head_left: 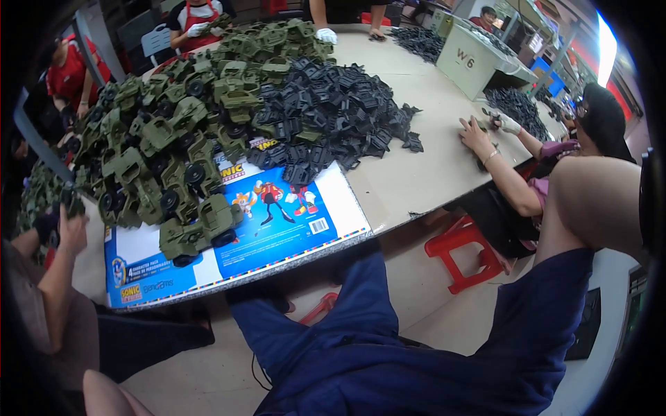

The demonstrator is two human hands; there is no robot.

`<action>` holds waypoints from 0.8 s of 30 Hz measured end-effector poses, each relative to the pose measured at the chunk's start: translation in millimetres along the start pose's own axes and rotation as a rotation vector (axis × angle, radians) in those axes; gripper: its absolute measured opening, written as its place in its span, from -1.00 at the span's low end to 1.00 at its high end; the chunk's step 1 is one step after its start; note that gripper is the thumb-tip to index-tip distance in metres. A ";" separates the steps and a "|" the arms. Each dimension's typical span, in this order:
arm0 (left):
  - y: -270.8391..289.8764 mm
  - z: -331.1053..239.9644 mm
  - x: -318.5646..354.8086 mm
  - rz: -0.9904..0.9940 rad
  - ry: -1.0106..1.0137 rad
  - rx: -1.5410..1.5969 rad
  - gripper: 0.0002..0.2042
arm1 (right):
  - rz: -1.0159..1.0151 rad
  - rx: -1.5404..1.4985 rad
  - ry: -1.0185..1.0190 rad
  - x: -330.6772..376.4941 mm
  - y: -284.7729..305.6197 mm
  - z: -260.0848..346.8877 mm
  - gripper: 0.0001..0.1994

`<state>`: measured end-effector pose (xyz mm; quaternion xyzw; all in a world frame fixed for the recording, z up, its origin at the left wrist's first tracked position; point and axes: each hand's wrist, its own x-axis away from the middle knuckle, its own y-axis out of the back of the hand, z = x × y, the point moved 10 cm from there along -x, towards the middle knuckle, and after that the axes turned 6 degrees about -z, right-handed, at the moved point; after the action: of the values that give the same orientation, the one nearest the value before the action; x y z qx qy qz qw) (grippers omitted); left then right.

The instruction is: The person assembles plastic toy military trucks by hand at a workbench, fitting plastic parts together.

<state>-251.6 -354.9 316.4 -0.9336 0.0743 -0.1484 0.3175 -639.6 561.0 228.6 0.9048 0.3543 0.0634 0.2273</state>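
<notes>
Green toy trucks [173,159] are heaped beside black parts [326,118] on the worktop [416,173], kept within reach; neither own hand is shown, so its state cannot be told.

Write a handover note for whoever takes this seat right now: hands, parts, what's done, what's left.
Left hand and right hand: both out of view, so I cannot tell whether they hold anything.
Olive-green plastic toy trucks: heaped on the beige table, and a few lie on the blue printed cardboard sheet at the near edge.
Black plastic parts: loose pile touching the truck heap's right side.
Done: many trucks already have black wheels.
Left: apparently the black pile, which is large and unsorted.
</notes>
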 end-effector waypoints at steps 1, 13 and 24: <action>-8.5 8.4 -17.7 -0.003 0.039 -0.002 -0.50 | 0.046 0.019 0.013 7.3 -1.4 26.3 -0.88; -149.3 -9.4 -92.8 -0.121 -0.034 -0.532 -0.24 | -0.532 0.112 -0.642 -25.6 46.1 2.0 -0.86; -296.2 77.9 -21.2 0.340 -0.462 -0.486 -0.28 | -0.311 1.217 -1.273 97.6 203.3 -2.6 -0.80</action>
<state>-233.2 -72.2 434.9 -0.9649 0.1878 0.1431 0.1153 -443.5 496.1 319.1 0.6742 0.2522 -0.6814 -0.1323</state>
